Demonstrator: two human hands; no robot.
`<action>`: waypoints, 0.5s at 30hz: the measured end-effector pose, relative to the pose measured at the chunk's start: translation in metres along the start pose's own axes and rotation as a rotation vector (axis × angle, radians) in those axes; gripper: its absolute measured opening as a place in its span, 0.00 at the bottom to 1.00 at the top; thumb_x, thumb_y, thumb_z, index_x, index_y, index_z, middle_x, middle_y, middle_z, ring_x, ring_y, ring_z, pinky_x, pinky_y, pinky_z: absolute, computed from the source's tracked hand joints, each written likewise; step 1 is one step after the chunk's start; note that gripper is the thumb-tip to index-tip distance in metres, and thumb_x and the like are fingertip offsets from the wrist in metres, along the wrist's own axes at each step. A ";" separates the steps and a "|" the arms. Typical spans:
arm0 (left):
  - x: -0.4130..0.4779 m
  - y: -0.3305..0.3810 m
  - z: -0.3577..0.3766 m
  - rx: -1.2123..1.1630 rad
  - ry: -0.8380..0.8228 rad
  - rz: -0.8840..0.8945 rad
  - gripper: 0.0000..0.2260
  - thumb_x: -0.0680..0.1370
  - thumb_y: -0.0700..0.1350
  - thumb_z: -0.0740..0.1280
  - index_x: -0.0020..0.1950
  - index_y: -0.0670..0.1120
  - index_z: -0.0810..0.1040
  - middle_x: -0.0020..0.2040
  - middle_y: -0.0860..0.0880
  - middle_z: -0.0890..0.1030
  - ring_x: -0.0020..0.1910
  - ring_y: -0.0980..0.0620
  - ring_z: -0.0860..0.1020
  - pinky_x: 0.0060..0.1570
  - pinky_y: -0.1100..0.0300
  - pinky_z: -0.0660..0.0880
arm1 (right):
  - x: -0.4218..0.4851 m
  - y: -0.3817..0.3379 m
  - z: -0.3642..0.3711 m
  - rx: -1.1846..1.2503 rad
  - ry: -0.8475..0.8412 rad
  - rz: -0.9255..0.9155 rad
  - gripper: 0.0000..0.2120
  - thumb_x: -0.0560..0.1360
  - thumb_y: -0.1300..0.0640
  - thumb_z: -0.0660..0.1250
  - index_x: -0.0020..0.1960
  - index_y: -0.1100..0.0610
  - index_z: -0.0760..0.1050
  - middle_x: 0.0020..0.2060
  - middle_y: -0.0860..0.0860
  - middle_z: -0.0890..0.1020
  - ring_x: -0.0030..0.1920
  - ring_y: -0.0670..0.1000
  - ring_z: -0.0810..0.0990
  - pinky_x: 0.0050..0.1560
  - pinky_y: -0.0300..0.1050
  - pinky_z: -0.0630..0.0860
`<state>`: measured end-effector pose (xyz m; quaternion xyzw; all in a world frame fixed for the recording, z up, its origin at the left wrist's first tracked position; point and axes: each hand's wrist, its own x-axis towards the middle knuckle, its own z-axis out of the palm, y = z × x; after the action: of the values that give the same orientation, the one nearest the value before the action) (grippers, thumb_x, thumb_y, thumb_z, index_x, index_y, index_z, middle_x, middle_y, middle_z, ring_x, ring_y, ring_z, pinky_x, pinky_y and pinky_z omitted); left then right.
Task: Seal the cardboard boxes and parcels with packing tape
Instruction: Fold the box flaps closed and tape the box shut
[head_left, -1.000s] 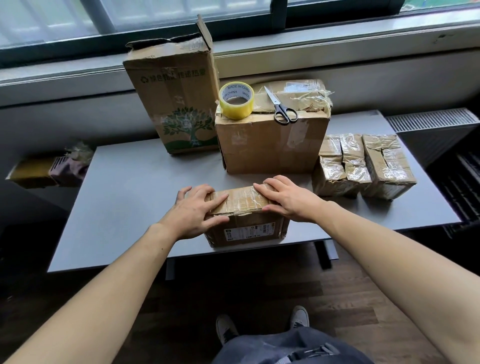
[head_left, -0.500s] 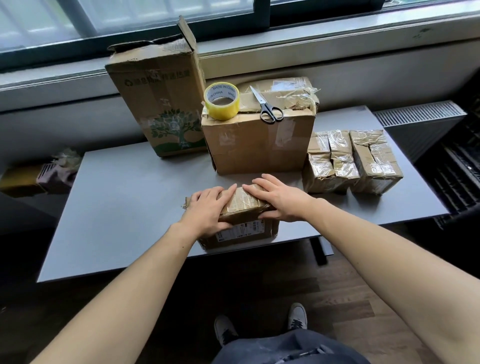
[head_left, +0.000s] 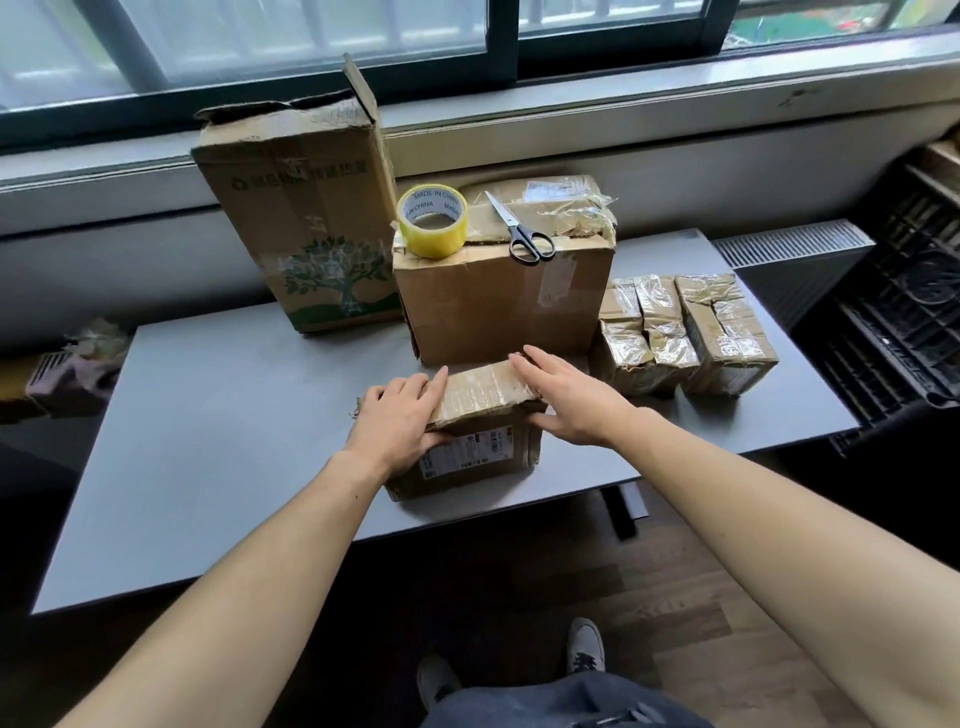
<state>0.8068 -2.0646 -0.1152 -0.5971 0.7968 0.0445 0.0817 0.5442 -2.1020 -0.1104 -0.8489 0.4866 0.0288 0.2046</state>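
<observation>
Small brown cardboard parcel (head_left: 485, 395), top wrapped in glossy clear tape and white label on its front face, is sitting at the near edge of the grey surface (head_left: 208, 415). Left hand (head_left: 400, 421) is clasping the parcel's left end, grip closing on it with fingers bent over the end and thumb on the front face. Right hand (head_left: 566, 400) is lying flat on the right end of the top, fingers straight, grip not closing on anything. Directly behind, just beside the parcel's far edge, a mid-size plain brown cardboard box (head_left: 498, 306) is standing and blocking the way back. On its top are lying one yellow roll of packing tape (head_left: 434, 223), flat on its side at the left corner, one pair of black-handled scissors (head_left: 524, 239) with blades pointing away, and one flat parcel covered in crumpled tape (head_left: 561, 202) at the rear. Left of that, one tall brown cardboard box printed with a green tree (head_left: 306, 218) is standing upright, top flap hanging open. To the right, a cluster of small tape-wrapped brown parcels (head_left: 727, 327) is sitting close together; two or three, cannot tell. Count of larger boxes: two. Beyond the surface's right edge a black slatted crate (head_left: 909, 322) is sitting. Below, two grey shoes (head_left: 587, 644) are showing on the wooden floor (head_left: 675, 597).
</observation>
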 end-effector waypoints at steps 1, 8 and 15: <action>0.002 -0.003 -0.001 0.007 0.008 -0.001 0.39 0.79 0.65 0.58 0.82 0.50 0.45 0.75 0.48 0.63 0.71 0.46 0.64 0.66 0.49 0.63 | -0.003 -0.001 -0.003 0.014 0.008 0.030 0.40 0.81 0.52 0.66 0.82 0.50 0.44 0.82 0.51 0.48 0.81 0.52 0.50 0.76 0.53 0.63; 0.015 -0.017 0.000 0.012 0.022 0.032 0.39 0.79 0.67 0.58 0.82 0.50 0.45 0.75 0.47 0.63 0.72 0.46 0.63 0.67 0.49 0.63 | -0.019 -0.014 -0.013 0.043 0.070 0.201 0.33 0.83 0.43 0.59 0.82 0.53 0.52 0.80 0.52 0.58 0.78 0.54 0.58 0.76 0.51 0.61; 0.025 -0.019 -0.011 -0.074 -0.014 0.089 0.44 0.73 0.72 0.61 0.81 0.53 0.48 0.77 0.48 0.61 0.75 0.47 0.60 0.72 0.47 0.58 | -0.010 -0.024 -0.017 0.118 0.334 0.201 0.19 0.83 0.47 0.59 0.69 0.56 0.73 0.63 0.51 0.77 0.65 0.54 0.74 0.65 0.52 0.73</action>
<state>0.8175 -2.0957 -0.1084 -0.5633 0.8198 0.0816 0.0629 0.5562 -2.0895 -0.0845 -0.7757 0.5967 -0.1207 0.1665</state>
